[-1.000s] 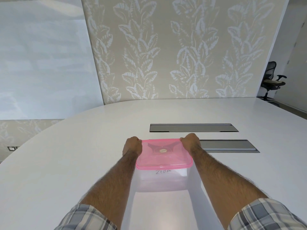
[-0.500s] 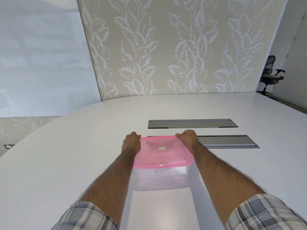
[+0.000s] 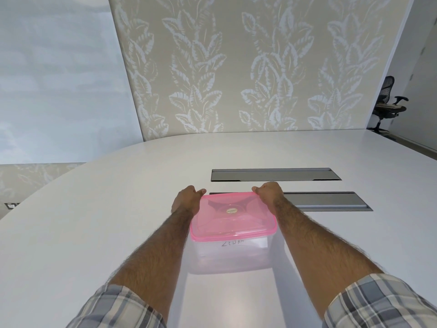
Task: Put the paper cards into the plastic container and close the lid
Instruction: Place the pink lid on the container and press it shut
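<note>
Plastic container (image 3: pixel 230 253) stood on the white worktop (image 3: pixel 94 233) straight in front of you, its clear walls showing a handwritten word on the near side. Through that wall a white card (image 3: pixel 256 243) could be made out inside, near the right side; how many cards lay there could not be told. The pink lid (image 3: pixel 233 215) sat on top of the container and covered the whole opening, with a small round sticker (image 3: pixel 231 210) at its middle.

Your left hand (image 3: pixel 186 201) was at the far left corner of the lid, fingers curled down around the edge and the thumb lying along the far rim. Your right hand (image 3: pixel 268 192) was at the far right corner of the lid, closed over that corner with the fingertips on the rim. Both hands were gripping the lid, and both forearms ran alongside the container, one on each side of it. Checked sleeves (image 3: pixel 378 301) showed nearest to you.

Beyond the container two grey recessed panels (image 3: pixel 274 174) were set into the worktop, the nearer one partly hidden behind the lid and your right hand. Far beyond the container to the right, a black office chair (image 3: pixel 387 102) stood by a leaf-patterned wall (image 3: pixel 236 67).
</note>
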The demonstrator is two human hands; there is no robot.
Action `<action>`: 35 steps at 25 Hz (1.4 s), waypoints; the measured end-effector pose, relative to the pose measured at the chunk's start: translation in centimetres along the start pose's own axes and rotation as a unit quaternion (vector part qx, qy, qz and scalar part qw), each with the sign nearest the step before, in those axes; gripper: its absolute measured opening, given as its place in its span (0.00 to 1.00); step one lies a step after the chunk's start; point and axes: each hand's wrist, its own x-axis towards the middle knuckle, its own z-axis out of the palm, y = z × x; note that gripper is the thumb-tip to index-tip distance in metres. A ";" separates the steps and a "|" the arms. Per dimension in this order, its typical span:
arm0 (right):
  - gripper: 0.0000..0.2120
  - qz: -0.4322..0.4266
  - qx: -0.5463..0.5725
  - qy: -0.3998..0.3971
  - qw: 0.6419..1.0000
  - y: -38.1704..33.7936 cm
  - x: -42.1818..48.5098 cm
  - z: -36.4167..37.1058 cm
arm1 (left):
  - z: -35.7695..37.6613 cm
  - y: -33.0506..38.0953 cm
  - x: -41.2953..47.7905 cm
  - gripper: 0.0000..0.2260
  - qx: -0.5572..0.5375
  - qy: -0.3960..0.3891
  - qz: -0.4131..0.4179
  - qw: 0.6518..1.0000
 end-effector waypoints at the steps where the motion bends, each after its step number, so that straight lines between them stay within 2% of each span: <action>1: 0.14 0.000 -0.005 0.001 1.000 -0.1 0.0 -0.1 | -0.1 0.1 0.0 0.19 0.002 0.001 0.003 1.000; 9: 0.24 -0.011 -0.030 0.028 0.999 -0.4 -0.7 -0.2 | -0.7 0.6 -0.4 0.20 -0.004 -0.001 -0.014 1.000; 19: 0.18 -0.055 -0.119 0.031 0.991 -0.2 -1.0 0.4 | -0.7 0.4 -0.9 0.19 -0.008 -0.005 0.001 1.000; 22: 0.22 -0.104 -0.189 0.024 0.976 -0.4 -1.5 0.5 | -0.5 0.4 -0.8 0.18 0.008 -0.006 0.003 1.000; 25: 0.17 -0.153 -0.250 0.014 0.956 -0.5 -1.6 0.8 | -0.6 0.7 -0.7 0.17 0.055 -0.007 0.012 0.998; 30: 0.21 -0.177 -0.323 0.011 0.930 -0.7 -1.1 1.4 | -0.3 1.5 -0.7 0.17 0.113 -0.006 0.015 0.994; 35: 0.23 -0.169 -0.327 0.014 0.930 -0.5 -0.6 1.5 | -0.2 1.8 -0.5 0.14 0.135 -0.005 0.020 0.991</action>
